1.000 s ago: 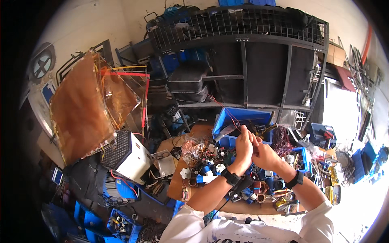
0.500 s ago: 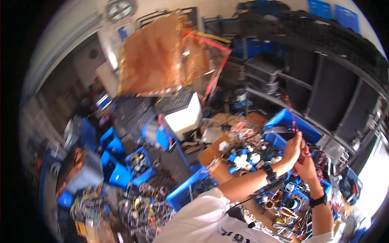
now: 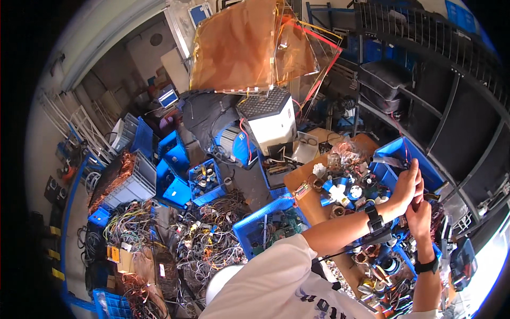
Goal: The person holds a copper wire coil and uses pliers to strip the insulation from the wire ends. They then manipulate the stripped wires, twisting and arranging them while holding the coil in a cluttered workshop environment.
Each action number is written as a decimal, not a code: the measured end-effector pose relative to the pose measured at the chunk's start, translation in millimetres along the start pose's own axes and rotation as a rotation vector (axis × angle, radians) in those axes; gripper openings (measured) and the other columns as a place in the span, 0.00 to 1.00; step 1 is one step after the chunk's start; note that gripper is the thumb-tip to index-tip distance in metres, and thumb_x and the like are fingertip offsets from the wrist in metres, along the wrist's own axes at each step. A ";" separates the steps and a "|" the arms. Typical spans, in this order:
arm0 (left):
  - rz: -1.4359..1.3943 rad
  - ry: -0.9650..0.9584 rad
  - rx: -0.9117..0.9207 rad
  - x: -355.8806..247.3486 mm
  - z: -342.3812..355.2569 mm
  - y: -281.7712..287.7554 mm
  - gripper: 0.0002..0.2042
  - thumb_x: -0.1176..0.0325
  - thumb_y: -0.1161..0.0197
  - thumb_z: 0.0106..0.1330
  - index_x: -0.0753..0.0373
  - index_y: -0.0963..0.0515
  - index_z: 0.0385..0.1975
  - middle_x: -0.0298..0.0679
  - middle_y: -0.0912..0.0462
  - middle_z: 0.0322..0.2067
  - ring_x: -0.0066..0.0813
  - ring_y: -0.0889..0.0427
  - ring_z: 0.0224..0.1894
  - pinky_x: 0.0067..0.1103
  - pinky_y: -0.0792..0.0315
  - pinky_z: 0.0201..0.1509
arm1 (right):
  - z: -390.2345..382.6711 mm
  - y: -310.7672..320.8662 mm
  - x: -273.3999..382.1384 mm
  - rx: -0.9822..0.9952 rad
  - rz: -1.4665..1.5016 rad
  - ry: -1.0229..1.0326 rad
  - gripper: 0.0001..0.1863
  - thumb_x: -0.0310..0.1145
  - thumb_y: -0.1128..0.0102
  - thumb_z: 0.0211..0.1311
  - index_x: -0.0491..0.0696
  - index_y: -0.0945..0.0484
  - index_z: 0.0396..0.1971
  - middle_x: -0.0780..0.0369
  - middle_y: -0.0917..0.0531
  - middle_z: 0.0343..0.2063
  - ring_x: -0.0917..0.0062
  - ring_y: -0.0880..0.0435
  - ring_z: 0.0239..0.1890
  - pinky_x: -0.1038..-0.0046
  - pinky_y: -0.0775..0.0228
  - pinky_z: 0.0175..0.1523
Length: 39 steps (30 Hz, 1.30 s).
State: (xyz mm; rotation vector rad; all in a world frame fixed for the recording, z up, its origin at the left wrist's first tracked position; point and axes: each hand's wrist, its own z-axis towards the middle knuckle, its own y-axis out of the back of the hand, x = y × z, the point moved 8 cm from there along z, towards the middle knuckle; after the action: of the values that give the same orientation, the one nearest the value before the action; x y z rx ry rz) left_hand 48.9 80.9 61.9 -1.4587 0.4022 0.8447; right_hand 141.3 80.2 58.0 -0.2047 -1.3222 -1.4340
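Note:
My left hand [image 3: 406,189] is closed around a thin red wire [image 3: 402,135] that runs up toward the dark metal frame. My right hand [image 3: 418,218] is closed just below and against it, its fingertips partly hidden, so what it holds is unclear. Both are over the right end of a wooden table [image 3: 308,207], in front of a blue bin [image 3: 427,170] with a silvery object [image 3: 387,160] at its left. Beside and beneath my arms lie piled plugs, coils and small electrical parts [image 3: 340,191].
Brown sheets [image 3: 231,48] lean behind a white cabinet [image 3: 268,127]. Several blue bins [image 3: 172,189], a grey crate [image 3: 138,186] of copper wire and tangled cable heaps [image 3: 202,228] fill the left floor. A black metal rack [image 3: 435,111] stands at the right.
The view has turned left, so the scene has shifted right and more floor shows. My hands, still together, sit further right in the picture.

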 end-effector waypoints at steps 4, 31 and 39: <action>0.033 -0.018 -0.010 0.3 -3.3 0.0 0.29 0.34 0.60 0.68 0.53 0.44 0.15 0.32 0.40 0.07 0.23 0.43 0.07 0.21 0.44 0.12 | -7.9 0.4 -2.8 -0.048 -0.040 0.056 0.10 0.25 0.42 0.53 0.35 0.29 0.20 0.52 0.26 0.12 0.75 0.28 0.14 0.66 0.40 0.22; 1.856 -1.123 0.664 -53.2 -42.4 -57.7 0.18 0.49 0.35 0.57 0.61 0.23 0.23 0.38 0.24 0.29 0.37 0.24 0.41 0.34 0.38 0.58 | -30.8 37.6 -27.1 0.297 -0.175 -0.323 0.26 0.52 0.39 0.58 0.39 0.18 0.26 0.47 0.18 0.25 0.56 0.16 0.33 0.62 0.27 0.41; 1.577 -0.906 0.604 -63.5 -32.6 -57.6 0.19 0.52 0.26 0.49 0.61 0.23 0.17 0.35 0.23 0.18 0.30 0.23 0.23 0.24 0.33 0.33 | -35.2 37.1 -21.3 0.292 -0.127 -0.323 0.25 0.51 0.39 0.59 0.40 0.20 0.22 0.50 0.23 0.17 0.62 0.21 0.22 0.63 0.32 0.33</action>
State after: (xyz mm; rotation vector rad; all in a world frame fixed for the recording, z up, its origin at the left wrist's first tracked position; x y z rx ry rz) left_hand 55.7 39.1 143.2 0.1570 0.9784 2.2009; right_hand 196.0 74.4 51.6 -0.1643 -1.8196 -1.3294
